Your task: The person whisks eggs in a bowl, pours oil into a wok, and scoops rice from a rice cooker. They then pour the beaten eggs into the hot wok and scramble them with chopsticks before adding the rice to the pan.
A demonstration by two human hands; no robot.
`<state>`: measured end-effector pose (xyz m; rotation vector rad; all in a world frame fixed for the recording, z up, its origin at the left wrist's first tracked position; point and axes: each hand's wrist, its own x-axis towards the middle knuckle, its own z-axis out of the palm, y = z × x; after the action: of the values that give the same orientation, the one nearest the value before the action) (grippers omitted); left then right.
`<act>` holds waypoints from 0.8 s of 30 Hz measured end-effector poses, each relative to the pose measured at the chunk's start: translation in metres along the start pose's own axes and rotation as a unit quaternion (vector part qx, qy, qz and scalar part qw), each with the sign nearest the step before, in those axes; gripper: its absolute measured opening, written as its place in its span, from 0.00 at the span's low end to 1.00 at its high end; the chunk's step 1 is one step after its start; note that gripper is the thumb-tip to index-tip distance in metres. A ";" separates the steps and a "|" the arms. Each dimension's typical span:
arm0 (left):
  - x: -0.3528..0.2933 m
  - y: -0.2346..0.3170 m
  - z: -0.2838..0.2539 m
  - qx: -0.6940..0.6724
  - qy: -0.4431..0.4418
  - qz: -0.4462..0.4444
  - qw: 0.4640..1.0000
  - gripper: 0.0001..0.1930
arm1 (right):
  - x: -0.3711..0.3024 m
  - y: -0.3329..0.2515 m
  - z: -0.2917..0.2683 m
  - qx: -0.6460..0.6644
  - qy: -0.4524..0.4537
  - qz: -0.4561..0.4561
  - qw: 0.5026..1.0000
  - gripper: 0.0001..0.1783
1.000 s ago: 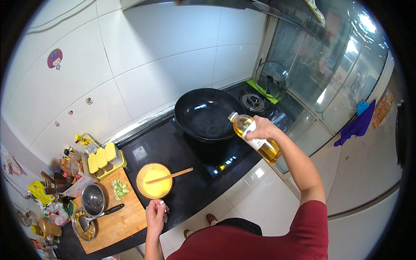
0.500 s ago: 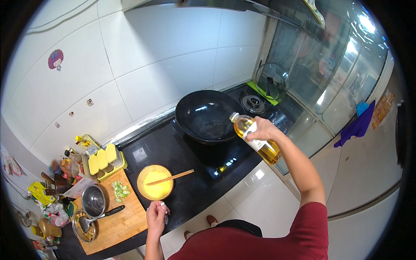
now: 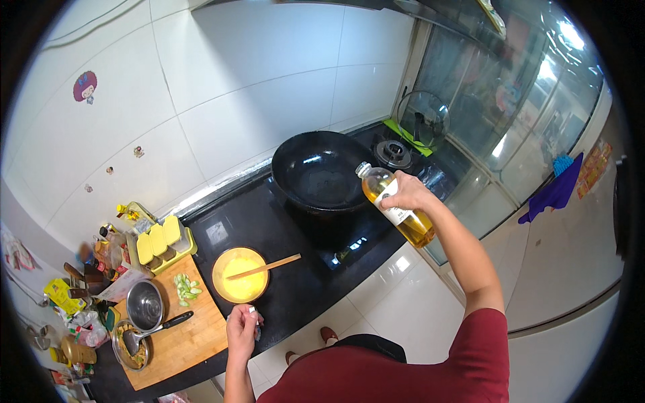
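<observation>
My right hand [image 3: 408, 193] is wrapped round a clear bottle of yellow oil [image 3: 418, 230] with a white label. The bottle leans with its neck toward the right rim of a black wok [image 3: 295, 160], and I see no stream from its mouth. A shiny wet patch shows in the bottom of the wok, which sits on the stove. My left hand [image 3: 240, 330] is closed in a pinch on a small white object [image 3: 252, 309], too small to name surely. Just beyond that hand stands a bowl of beaten yellow egg [image 3: 242, 285] with wooden chopsticks [image 3: 279, 262] resting across it.
On the left, a cutting board [image 3: 191, 339] bears sliced green vegetable pieces [image 3: 186, 290], a metal bowl [image 3: 144, 303], a dish of food [image 3: 123, 351] and a spatula [image 3: 176, 320]. Yellow-lidded seasoning boxes [image 3: 161, 240] stand behind. A glass lid [image 3: 423, 111] leans near the right burner [image 3: 393, 154].
The view has shifted slightly, so the counter things sit a little higher. My right hand still holds the bottle by the wok, now tilted marginally more upright. My left hand keeps its pinch.
</observation>
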<state>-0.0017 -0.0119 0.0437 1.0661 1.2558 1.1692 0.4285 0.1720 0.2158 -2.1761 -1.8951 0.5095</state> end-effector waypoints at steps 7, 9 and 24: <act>-0.004 -0.003 -0.001 0.007 -0.001 0.002 1.000 0.06 | 0.001 -0.002 0.002 -0.003 -0.004 0.004 1.000 0.41; -0.006 0.005 0.002 0.005 0.002 -0.005 1.000 0.07 | 0.004 0.002 0.005 -0.003 0.003 -0.001 1.000 0.39; -0.009 -0.005 0.002 -0.014 0.002 0.008 1.000 0.06 | 0.005 -0.008 0.002 -0.009 -0.025 0.002 1.000 0.42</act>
<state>0.0004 -0.0210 0.0395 1.0565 1.2328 1.1978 0.4210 0.1779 0.2161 -2.1979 -1.9280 0.5555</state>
